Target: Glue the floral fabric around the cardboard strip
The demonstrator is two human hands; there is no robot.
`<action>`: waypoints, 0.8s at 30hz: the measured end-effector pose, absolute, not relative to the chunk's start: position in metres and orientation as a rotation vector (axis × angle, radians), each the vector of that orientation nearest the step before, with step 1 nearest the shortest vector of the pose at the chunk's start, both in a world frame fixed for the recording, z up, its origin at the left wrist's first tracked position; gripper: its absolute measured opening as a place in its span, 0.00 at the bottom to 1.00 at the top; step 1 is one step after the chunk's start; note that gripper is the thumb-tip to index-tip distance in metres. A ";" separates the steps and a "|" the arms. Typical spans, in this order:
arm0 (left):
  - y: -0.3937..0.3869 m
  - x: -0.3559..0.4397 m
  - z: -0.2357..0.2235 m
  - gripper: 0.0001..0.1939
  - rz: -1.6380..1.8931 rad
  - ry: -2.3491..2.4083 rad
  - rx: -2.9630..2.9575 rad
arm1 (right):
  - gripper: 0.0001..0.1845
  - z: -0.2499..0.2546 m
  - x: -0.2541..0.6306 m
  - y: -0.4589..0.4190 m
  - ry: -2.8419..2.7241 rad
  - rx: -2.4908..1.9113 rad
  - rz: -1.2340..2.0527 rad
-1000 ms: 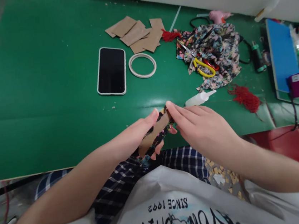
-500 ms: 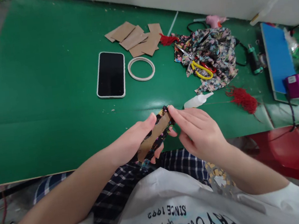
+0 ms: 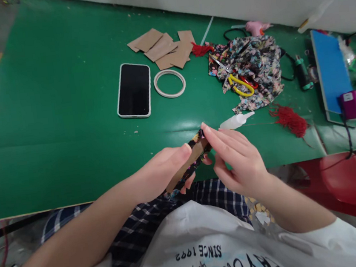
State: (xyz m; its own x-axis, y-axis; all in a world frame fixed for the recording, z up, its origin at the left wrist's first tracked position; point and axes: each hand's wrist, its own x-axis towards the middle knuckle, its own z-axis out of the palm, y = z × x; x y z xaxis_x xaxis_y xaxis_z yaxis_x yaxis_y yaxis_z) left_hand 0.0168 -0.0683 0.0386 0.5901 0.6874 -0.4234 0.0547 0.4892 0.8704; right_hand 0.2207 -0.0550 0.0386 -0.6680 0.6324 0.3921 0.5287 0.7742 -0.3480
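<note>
A piece of cardboard (image 3: 186,164) with dark floral fabric folded over its edges is held at a slant above the table's front edge. My left hand (image 3: 165,165) is closed around its lower left side, thumb on top and fingertips showing underneath. At the upper right end my right hand (image 3: 236,152) pinches the fabric-covered edge. Just beyond the right hand lies a white squeeze bottle (image 3: 236,121) with a pointed nozzle, partly covered by the fingers.
On the green table (image 3: 67,120) are a phone (image 3: 134,90), a tape roll (image 3: 171,95), cardboard pieces (image 3: 158,48), yellow-handled scissors (image 3: 241,85) on floral fabric (image 3: 262,64), red yarn (image 3: 292,121), a pink glue gun (image 3: 256,27) and a blue board (image 3: 332,71).
The cardboard has tilted, showing less of its brown face. My left thumb has slid slightly toward the upper right, and my right fingers still press on the end.
</note>
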 end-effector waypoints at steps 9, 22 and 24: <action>-0.068 0.016 0.038 0.31 0.422 0.938 1.149 | 0.31 0.035 0.212 -0.061 -2.676 -0.988 -0.131; -0.057 0.006 0.028 0.44 0.316 0.876 1.004 | 0.29 0.030 0.219 -0.057 -2.122 -1.128 0.684; -0.055 0.003 0.026 0.41 0.255 0.887 1.015 | 0.24 0.025 0.217 -0.054 -2.047 -1.145 0.858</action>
State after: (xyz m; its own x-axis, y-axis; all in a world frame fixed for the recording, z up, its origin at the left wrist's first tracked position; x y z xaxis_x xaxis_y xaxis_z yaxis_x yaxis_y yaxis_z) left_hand 0.0027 -0.0548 0.0257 0.6370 0.5662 -0.5231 0.2012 0.5330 0.8219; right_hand 0.2165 -0.0539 0.0249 -0.4213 0.8825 0.2091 0.4697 0.4095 -0.7821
